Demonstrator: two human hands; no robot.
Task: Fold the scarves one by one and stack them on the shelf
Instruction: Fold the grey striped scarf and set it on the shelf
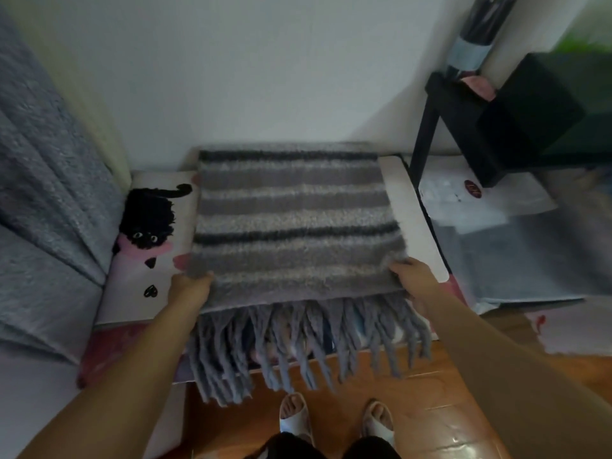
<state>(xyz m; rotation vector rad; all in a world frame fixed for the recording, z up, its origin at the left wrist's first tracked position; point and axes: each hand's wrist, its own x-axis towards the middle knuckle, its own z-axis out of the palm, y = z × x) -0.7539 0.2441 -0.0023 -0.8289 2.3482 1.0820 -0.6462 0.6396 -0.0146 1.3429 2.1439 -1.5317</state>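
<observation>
— Head view gave us the scarf (291,220): fuzzy grey, banded with paler stripes and two thin dark ones, folded into a broad rectangle, its thick blue-grey fringe (298,346) hanging off the near edge over the wooden floor (430,392).

— Where did it lie?

— We saw it flat on a white surface (414,213) printed with a black cat (149,220), which sat at nine o'clock from the scarf.

— And our hands?

— Our left hand (188,286) gripped the near corner at seven o'clock, fingers tucked under the fold. Our right hand (410,276) pinched the near corner at five o'clock, bunching the fabric. The scarf spread away from both towards twelve o'clock, the fringe falling between our forearms.
</observation>
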